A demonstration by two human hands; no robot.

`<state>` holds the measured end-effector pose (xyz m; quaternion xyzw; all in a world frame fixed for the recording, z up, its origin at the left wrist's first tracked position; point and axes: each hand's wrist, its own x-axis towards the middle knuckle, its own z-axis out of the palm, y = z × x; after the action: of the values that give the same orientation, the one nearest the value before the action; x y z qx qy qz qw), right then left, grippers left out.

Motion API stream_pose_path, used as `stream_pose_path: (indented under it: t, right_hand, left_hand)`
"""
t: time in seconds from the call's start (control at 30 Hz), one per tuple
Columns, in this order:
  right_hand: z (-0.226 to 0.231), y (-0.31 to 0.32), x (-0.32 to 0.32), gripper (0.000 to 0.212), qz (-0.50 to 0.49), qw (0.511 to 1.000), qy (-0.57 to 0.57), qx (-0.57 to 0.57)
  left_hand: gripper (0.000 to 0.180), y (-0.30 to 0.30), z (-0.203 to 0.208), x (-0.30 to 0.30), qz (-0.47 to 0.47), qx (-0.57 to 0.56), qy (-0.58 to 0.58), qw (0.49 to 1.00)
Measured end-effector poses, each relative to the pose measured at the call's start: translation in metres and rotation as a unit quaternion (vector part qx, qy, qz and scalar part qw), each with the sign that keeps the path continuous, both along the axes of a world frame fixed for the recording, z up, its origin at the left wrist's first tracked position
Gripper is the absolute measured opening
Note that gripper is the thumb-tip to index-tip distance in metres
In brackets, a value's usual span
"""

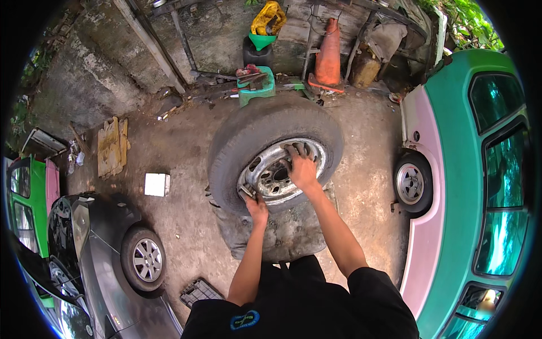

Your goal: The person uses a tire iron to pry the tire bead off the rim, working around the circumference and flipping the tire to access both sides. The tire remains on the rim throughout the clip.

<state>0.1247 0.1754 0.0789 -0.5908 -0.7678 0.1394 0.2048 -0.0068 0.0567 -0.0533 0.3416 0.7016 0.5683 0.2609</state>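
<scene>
Black rubber, worn grey, formed the big tyre (230, 150), which sat tilted on the person's side of the turquoise stool (261, 86), its silver rim (276, 153) facing the person. The right hand (305, 171) lay with its fingers spread over the rim, closed on nothing. The left hand (257, 209) had its fingers bent at the rim's edge, by a small metal piece (247, 190); whether they gripped it could not be told. An orange cone (327, 62) stood right of the stool, and a black container (258, 55) holding a green funnel (262, 41) stood behind it. Left of the stool and nearer the person lay a white box (157, 184); a green-and-pink vehicle (454, 141) stood well to the stool's right.
</scene>
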Motion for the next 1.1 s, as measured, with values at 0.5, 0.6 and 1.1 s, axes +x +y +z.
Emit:
stream_pose_path:
  t: [0.5, 0.6, 1.1]
  right_hand:
    - [-0.087, -0.023, 0.065, 0.034, -0.097, 0.904, 0.409, -0.085]
    - [-0.084, -0.008, 0.061, 0.034, -0.072, 0.915, 0.387, -0.082]
    - [-0.055, -0.055, 0.019, 0.045, -0.131, 0.961, 0.242, -0.014]
  left_hand:
    - [0.033, -0.047, 0.02, 0.005, -0.054, -0.089, 0.089, 0.991]
    - [0.03, -0.038, 0.025, 0.001, -0.054, -0.055, 0.081, 0.994]
    - [0.032, -0.025, -0.006, -0.063, -0.069, -0.031, -0.197, 0.977]
